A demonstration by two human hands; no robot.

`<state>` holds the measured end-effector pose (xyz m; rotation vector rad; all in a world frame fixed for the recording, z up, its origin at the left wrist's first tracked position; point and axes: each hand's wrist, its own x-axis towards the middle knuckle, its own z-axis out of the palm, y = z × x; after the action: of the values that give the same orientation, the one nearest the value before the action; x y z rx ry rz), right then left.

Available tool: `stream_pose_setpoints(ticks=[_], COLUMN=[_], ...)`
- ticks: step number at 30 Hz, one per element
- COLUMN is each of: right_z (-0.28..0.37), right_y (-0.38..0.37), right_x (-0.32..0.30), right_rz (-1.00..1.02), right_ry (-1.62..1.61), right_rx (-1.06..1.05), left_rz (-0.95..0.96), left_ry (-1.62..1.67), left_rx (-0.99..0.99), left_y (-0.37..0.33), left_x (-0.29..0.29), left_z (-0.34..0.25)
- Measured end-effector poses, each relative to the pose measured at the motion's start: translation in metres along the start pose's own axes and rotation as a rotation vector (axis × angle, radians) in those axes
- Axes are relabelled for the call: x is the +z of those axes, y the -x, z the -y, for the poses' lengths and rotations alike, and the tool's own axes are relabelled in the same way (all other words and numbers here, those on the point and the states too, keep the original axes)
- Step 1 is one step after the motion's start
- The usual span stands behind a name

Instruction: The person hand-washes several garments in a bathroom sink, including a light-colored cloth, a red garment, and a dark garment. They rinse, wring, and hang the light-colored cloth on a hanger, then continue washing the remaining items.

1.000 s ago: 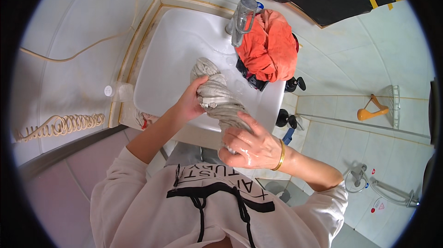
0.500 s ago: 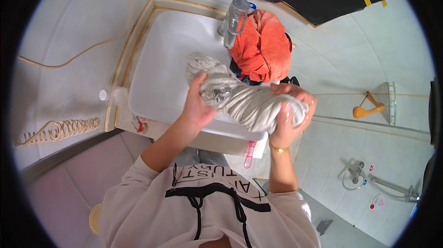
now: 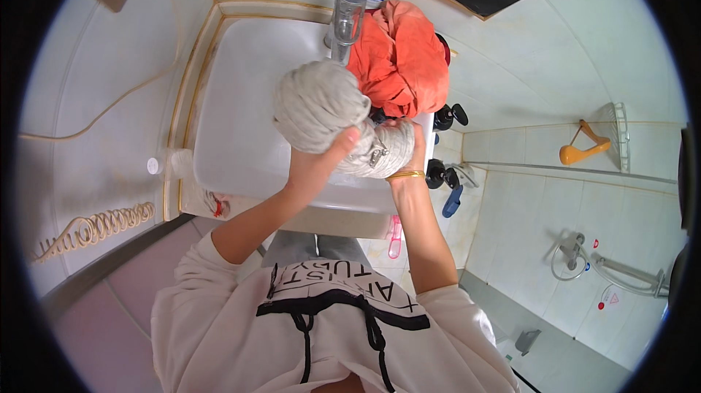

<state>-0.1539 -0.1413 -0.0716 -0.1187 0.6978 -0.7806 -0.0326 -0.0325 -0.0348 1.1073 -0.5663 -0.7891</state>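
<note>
Over the white washbasin (image 3: 237, 93) I hold a light grey garment (image 3: 318, 104), twisted into a thick rope and bunched at its left end. My left hand (image 3: 318, 163) is closed round its middle from below, the thumb lying across the folds. At the right end, my right hand (image 3: 410, 146) grips the cloth, most of its fingers hidden behind it. A gold bracelet (image 3: 405, 174) circles my right wrist. Just beyond the garment stands the metal tap (image 3: 349, 17).
A heap of orange-red cloth (image 3: 401, 57) lies at the basin's right side, beside the tap. Dark pump bottles (image 3: 442, 117) stand right of it. A pink brush-like item (image 3: 395, 238) hangs below the front edge. On the right wall hangs an orange hanger (image 3: 584, 148).
The garment has gone from a long slanting twist to a shorter, bunched one. My right hand has moved left, nearer my left hand, and turned. The view has shifted slightly.
</note>
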Motion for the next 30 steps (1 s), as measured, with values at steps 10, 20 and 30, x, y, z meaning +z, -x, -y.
stream_pose_setpoints(ticks=[10, 20, 30], right_z=[-0.006, -0.009, -0.032], right_y=[-0.019, -0.026, -0.056], right_x=[0.008, 0.015, -0.032], right_rz=[0.075, 0.123, 0.403], right_ry=[0.251, 0.915, 1.765], right_rx=[0.498, 0.555, -0.048], left_rz=[0.529, 0.780, 0.998], left_ry=[-0.398, -0.647, -0.802], left_rx=[0.563, 0.910, 0.874], left_y=[0.001, 0.021, 0.032], left_x=[0.023, 0.032, 0.019], left_z=[-0.040, -0.006, 0.041])
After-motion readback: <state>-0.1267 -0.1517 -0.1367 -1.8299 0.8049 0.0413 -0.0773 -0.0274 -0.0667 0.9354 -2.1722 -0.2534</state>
